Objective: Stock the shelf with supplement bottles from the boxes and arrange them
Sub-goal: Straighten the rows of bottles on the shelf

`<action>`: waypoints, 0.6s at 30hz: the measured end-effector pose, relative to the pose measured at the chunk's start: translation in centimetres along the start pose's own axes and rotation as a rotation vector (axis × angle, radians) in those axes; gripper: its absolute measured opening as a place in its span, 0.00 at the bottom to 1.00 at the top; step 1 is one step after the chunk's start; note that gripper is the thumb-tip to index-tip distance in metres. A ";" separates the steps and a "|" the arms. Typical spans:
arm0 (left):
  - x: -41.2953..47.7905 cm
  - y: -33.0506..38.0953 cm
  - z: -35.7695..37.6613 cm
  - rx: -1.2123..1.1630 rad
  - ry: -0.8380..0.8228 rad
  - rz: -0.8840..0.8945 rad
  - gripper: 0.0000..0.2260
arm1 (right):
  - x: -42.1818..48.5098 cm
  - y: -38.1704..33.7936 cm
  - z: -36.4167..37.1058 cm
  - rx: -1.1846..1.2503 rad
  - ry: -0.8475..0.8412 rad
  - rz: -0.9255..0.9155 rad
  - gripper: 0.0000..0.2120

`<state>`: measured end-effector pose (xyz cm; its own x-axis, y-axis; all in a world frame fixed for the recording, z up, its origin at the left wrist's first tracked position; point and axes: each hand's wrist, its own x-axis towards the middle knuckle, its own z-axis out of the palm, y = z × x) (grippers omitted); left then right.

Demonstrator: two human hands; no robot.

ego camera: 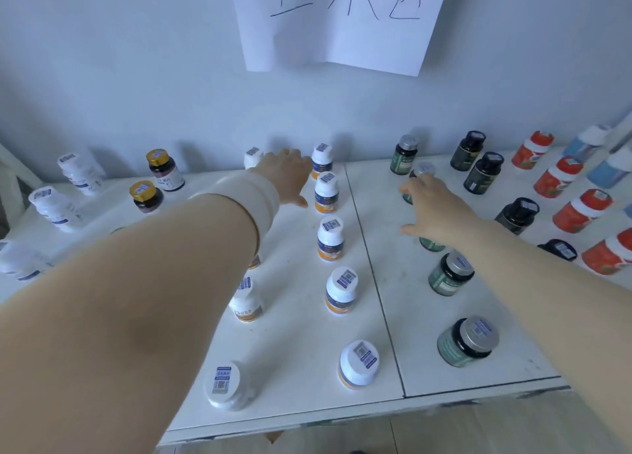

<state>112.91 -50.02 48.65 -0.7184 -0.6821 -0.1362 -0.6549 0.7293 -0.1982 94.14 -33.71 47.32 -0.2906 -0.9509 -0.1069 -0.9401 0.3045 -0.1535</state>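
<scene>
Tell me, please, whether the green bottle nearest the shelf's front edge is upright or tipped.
Upright: the green bottle stands on its base, its stickered silver cap facing up.

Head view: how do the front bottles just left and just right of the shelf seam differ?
Caps: left bottle white, right bottle silver. Bodies: left bottle white with an orange band, right bottle dark with a green label. Both stand upright with stickered caps.
</scene>
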 end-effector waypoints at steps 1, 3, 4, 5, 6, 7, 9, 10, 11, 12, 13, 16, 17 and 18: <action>0.4 0.4 0.1 -0.015 0.004 -0.007 0.30 | 0.5 0.4 0.1 -0.002 -0.013 -0.008 0.31; 1.0 0.8 0.4 -0.028 -0.009 -0.020 0.29 | 1.6 0.9 0.3 0.008 -0.037 -0.018 0.31; 1.4 0.8 0.7 -0.028 -0.022 -0.027 0.29 | 2.2 1.0 0.5 0.020 -0.045 -0.023 0.32; 1.8 0.6 1.0 -0.026 -0.036 -0.033 0.29 | 2.8 1.0 0.8 0.035 -0.048 -0.028 0.32; 2.3 0.4 1.4 -0.027 -0.046 -0.038 0.29 | 3.4 1.0 1.0 0.055 -0.050 -0.029 0.32; 2.9 0.0 1.7 -0.035 -0.051 -0.043 0.29 | 4.0 0.9 1.3 0.078 -0.051 -0.030 0.32; 4.2 -0.7 2.1 -0.081 -0.044 -0.063 0.28 | 5.2 0.5 2.1 0.137 -0.047 -0.035 0.33; 5.0 -1.0 2.3 -0.124 -0.039 -0.072 0.28 | 5.9 0.2 2.6 0.170 -0.048 -0.036 0.33; 5.9 -1.3 2.5 -0.177 -0.034 -0.082 0.27 | 6.6 -0.1 3.1 0.203 -0.049 -0.032 0.33; 6.9 -1.5 2.8 -0.239 -0.022 -0.093 0.27 | 7.3 -0.5 3.7 0.238 -0.052 -0.028 0.33; 8.0 -1.7 3.0 -0.303 -0.004 -0.107 0.26 | 8.1 -0.9 4.3 0.278 -0.058 -0.025 0.34; 11.0 -2.3 3.5 -0.458 0.047 -0.140 0.26 | 10.2 -2.2 5.9 0.464 -0.047 -0.025 0.35; 11.9 -2.4 3.8 -0.509 0.045 -0.138 0.27 | 10.9 -2.6 6.4 0.527 -0.044 -0.025 0.35; 13.0 -2.6 4.0 -0.564 0.037 -0.131 0.28 | 11.8 -3.0 7.0 0.582 -0.043 -0.016 0.35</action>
<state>106.24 -61.02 43.48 -0.6243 -0.7735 -0.1093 -0.7551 0.5616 0.3383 94.82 -45.43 39.63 -0.2584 -0.9561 -0.1383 -0.6876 0.2825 -0.6689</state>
